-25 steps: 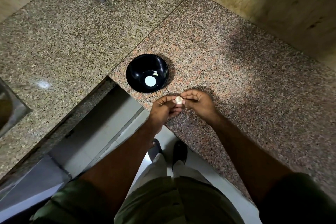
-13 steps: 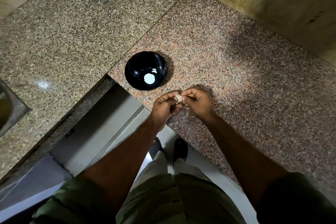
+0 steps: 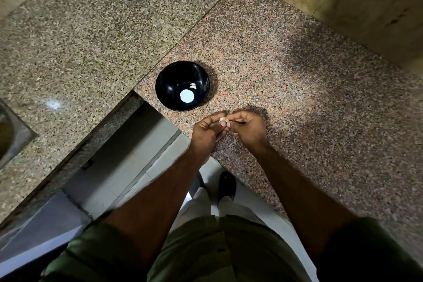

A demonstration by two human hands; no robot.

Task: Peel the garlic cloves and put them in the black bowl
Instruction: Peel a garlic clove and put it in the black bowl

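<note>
Head view, looking down on a granite counter (image 3: 286, 71). A single garlic clove (image 3: 223, 119) is held between the two hands, just above the counter's near edge. The left hand (image 3: 207, 130) has its fingers curled, with the thumb and fingertips pinching the clove from the left. The right hand (image 3: 248, 129) is likewise curled, its fingertips meeting the clove from the right; whether they grip the clove itself or only a flap of skin cannot be told at this size.

The clove is judged small and very light, firm but easily bruised by a hard squeeze. Its papery skin is thin, dry and brittle, likely to tear in strips; once bared, the flesh may turn slightly tacky or slick. The sounder hold would be across the broad middle with one hand, leaving the tip or root end free for the other hand's nail to lift the skin. How much skin remains on it cannot be made out.

The black bowl (image 3: 164, 89) stands just beyond the left hand, apart from both hands, upright on the counter. Inside it lie a pale piece (image 3: 193, 86), probably a peeled clove, and a round white patch (image 3: 187, 96), perhaps a reflection. The step in hand appears to be peeling, with transfer to the bowl not yet done.
</note>
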